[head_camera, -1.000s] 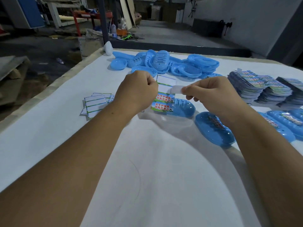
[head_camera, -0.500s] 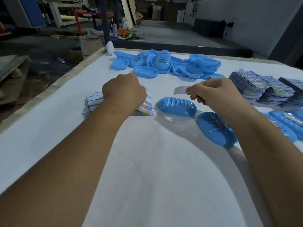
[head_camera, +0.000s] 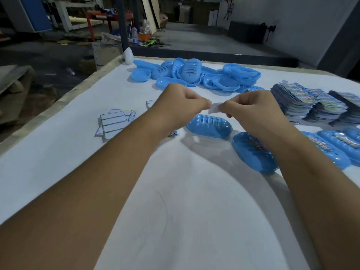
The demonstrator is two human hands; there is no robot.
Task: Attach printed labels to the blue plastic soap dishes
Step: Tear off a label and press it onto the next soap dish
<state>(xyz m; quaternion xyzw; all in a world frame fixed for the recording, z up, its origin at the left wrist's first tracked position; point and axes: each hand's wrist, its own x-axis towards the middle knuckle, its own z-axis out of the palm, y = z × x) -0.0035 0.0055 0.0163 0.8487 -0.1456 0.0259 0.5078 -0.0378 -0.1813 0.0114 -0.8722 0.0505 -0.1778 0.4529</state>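
Note:
A blue slotted soap dish (head_camera: 210,126) lies upside down on the white table (head_camera: 175,201), just below my hands. My left hand (head_camera: 181,106) and my right hand (head_camera: 251,110) meet above it and both pinch a small white strip (head_camera: 214,107) between their fingertips. A printed label (head_camera: 173,133) lies flat on the table under my left wrist, mostly hidden. A dish with a label inside (head_camera: 253,151) sits to the right of the upside-down one.
A heap of bare blue dishes (head_camera: 194,75) fills the far middle. Stacks of printed labels (head_camera: 303,102) stand at the right, labelled dishes (head_camera: 335,147) in front of them. White backing papers (head_camera: 114,123) lie at the left. The table's left edge (head_camera: 58,102) drops to the floor.
My left hand put the printed label down to the left of the dish, then came back to the right and took hold of the white strip that my right hand holds.

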